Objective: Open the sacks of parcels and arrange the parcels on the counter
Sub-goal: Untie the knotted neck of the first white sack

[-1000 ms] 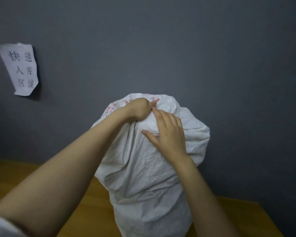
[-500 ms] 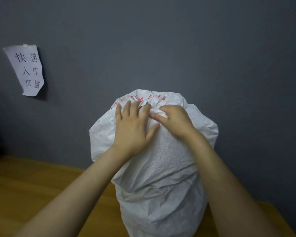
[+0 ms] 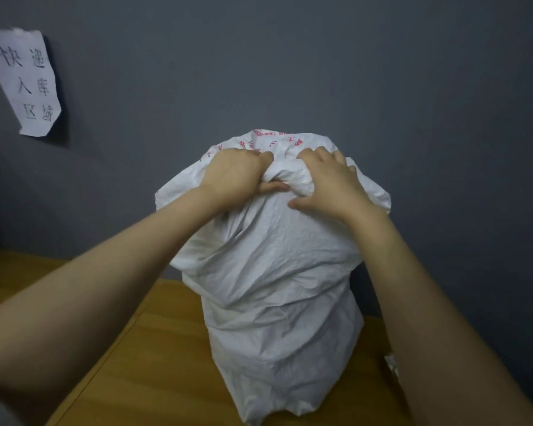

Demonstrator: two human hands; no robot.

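Table: we log a light-brown wooden table (image 3: 130, 364), smooth top, one seam line running diagonally across it.
Room: plain dark grey-blue wall (image 3: 336, 72) rises right behind the table.
Sign: white paper sheet with torn edges and black handwritten characters (image 3: 25, 84), stuck on the wall, upper left.
Sack: large white crumpled plastic-weave sack (image 3: 274, 287) stands upright on the table, mid-frame, close to the wall; red print on its top far side.
Sack mouth: bunched white twist of sack material (image 3: 290, 175) at the very top; contents hidden.
Left grip (image 3: 234, 173): fingers curled over the top, thumb under, holding the left side of the twist.
Right grip (image 3: 330, 179): fingers curled over the far side, thumb on the near face, holding the right side of the twist.
Sack vs grips: we see both grips touching the sack top, near each other, twist between them; sack body below them down to the table.
Arms: bare forearms enter from both lower corners.
Extra: small white crinkled bit (image 3: 391, 364) on the table just beside the right forearm; we cannot tell what.
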